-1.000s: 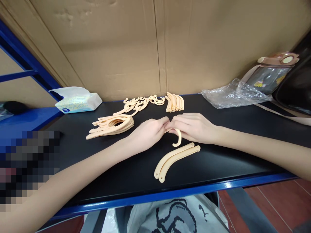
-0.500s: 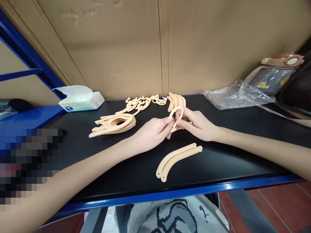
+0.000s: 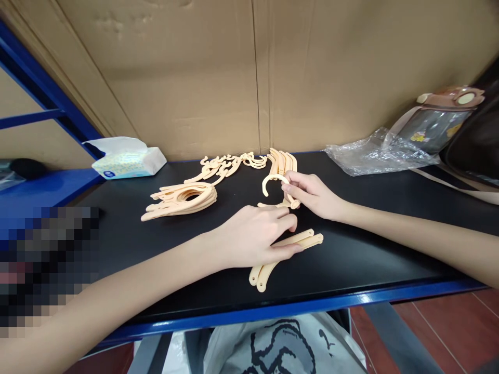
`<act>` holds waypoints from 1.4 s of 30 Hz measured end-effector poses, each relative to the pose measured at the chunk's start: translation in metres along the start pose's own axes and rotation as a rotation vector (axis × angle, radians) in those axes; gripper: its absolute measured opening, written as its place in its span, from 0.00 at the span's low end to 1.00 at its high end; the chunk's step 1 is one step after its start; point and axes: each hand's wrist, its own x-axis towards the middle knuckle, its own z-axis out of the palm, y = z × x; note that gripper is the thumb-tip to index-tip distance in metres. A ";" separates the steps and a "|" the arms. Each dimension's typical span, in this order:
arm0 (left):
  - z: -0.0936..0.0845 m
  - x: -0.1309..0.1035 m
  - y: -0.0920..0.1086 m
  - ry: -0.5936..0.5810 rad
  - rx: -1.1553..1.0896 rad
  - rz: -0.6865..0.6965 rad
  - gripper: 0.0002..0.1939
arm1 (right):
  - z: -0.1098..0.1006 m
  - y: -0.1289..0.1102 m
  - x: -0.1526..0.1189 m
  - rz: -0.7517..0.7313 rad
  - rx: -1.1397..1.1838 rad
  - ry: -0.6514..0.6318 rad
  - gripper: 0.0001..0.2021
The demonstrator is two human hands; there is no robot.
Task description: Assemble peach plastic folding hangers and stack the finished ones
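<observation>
In the head view my right hand [image 3: 312, 195] pinches a beige hanger hook [image 3: 276, 177], its curve pointing left and its knobbed end down. My left hand [image 3: 255, 236] is empty, thumb and fingers apart, spread over two curved beige hanger arms [image 3: 307, 240] lying side by side on the black tabletop. Its thumb lies across the arms; whether it touches them I cannot tell. Just below the hook lies another beige piece [image 3: 268, 205], partly hidden by my hands.
To the left lies a stack of beige hangers [image 3: 171, 209]. At the back are a pile of loose hooks [image 3: 222, 166] and a bundle of hanger arms [image 3: 288, 162]. A tissue pack [image 3: 130, 158] stands back left; a plastic bag [image 3: 358, 156] and bottle [image 3: 436, 127] are back right.
My left hand has let go of the hook and moved down and toward me, over the two hanger arms. The hook has turned in my right hand, its knobbed end now lower right.
</observation>
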 end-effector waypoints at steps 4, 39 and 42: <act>0.001 0.000 0.002 -0.026 0.012 0.030 0.09 | 0.000 0.001 0.000 -0.054 -0.051 -0.004 0.14; 0.007 -0.001 -0.002 0.038 0.112 0.174 0.15 | 0.002 0.005 -0.001 -0.078 -0.038 -0.031 0.12; 0.009 -0.001 -0.005 0.057 0.223 0.181 0.13 | 0.002 0.005 -0.001 -0.080 -0.042 -0.025 0.12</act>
